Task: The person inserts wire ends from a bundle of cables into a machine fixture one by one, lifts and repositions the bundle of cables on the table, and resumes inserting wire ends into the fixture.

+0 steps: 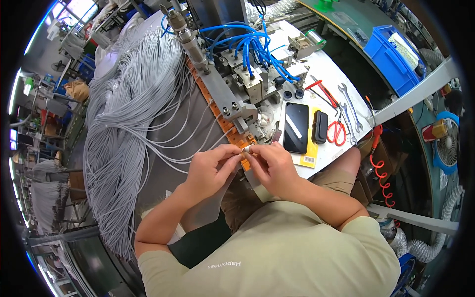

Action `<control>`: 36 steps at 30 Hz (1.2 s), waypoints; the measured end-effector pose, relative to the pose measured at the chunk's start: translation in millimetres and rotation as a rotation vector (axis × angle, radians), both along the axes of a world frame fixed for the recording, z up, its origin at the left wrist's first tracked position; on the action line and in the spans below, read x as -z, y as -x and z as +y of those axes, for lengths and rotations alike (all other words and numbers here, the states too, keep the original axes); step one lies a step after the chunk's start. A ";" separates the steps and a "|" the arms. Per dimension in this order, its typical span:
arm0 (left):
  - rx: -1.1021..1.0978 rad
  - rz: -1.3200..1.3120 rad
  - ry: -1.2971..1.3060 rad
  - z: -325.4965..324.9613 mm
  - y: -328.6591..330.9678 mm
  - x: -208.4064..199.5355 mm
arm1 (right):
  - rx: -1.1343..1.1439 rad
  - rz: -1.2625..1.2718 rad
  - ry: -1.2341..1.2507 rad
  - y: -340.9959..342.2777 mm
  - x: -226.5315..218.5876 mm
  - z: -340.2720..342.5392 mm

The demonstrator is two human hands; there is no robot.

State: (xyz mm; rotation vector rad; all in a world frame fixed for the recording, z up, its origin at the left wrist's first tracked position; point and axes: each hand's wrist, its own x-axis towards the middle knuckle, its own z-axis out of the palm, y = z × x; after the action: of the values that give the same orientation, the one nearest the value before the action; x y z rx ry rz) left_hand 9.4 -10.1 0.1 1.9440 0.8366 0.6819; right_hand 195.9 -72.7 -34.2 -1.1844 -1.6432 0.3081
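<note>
Nearest me, the person's left hand [210, 166] is nearly closed, thumb and forefinger pinched on a small white piece [247, 148]. The right hand [272, 168] meets it from the other side, also pinched on the piece, other fingers curled. The piece sits just above the near end of an orange rail [210, 101]; its far details are hidden by fingers.

Right of the hands, on a white table [326, 161]: a dark phone [297, 128] overlaps a yellow packet [312, 148], contents not visible. Black case [320, 127] beside the phone, looks closed. Then red-handled scissors [337, 132] and wrenches [349, 101] near the table's curved right edge. A bare white strip runs along the near edge, below case and scissors.

Left of the rail, a heap of grey cables [133, 79] spreads over a grey tabletop [168, 123], loose strands crossing its open patch toward the rail.

Farther: blue tubes [247, 42] crowd the machine, leaving tight room. Beyond, a blue bin [378, 54] stands at a green bench's edge, a pale sheet [403, 49] inside.
</note>
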 end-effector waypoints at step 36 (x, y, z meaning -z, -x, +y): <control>0.050 0.443 -0.685 17.4 9.5 5.6 | 0.067 0.397 0.542 -23.5 34.7 29.8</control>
State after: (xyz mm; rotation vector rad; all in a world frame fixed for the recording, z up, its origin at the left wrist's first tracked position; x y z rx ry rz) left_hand -0.1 7.3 -5.5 2.7952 0.8799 0.5534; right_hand 219.4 -42.8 -68.8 -1.4568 -1.1987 0.9267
